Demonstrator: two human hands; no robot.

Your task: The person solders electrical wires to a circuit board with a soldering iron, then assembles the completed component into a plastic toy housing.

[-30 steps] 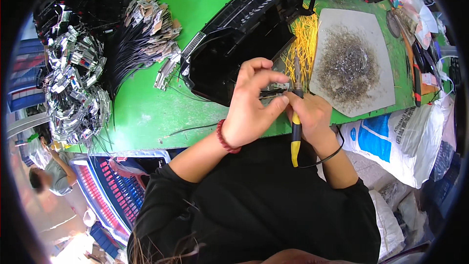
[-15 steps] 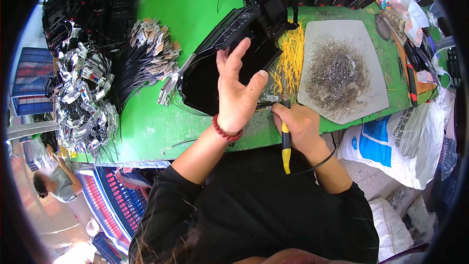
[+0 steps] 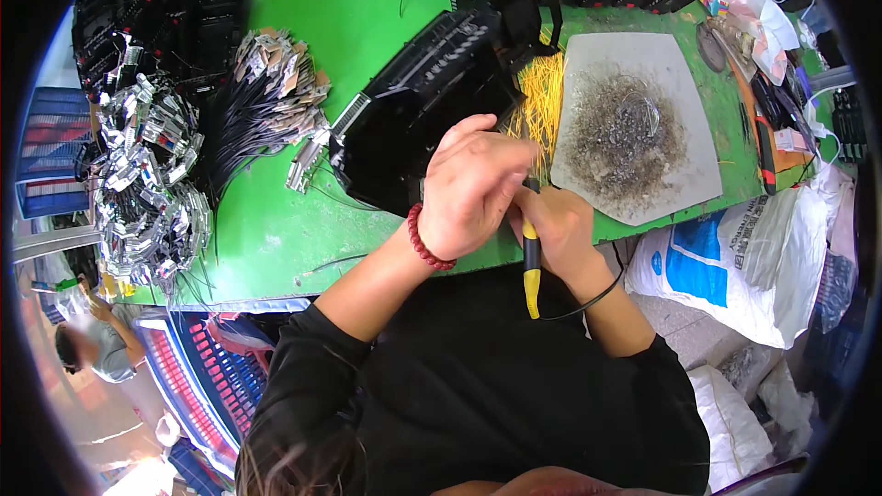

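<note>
The right hand [image 3: 559, 231] grips a yellow-handled soldering iron [image 3: 531, 262]; the left hand [image 3: 473, 186], curled just above it, hides whatever it pinches. Beyond both hands, many yellow wires [image 3: 540, 101] and black cables [image 3: 262, 115] apparently await work.

Yellow-and-black handled tool [image 3: 531, 262]: gripped in right hand [image 3: 562, 231], handle pointing down toward the body, thin black cord trailing off its end; tip hidden (behind left hand [image 3: 473, 188]); held above green table's front edge.
</note>
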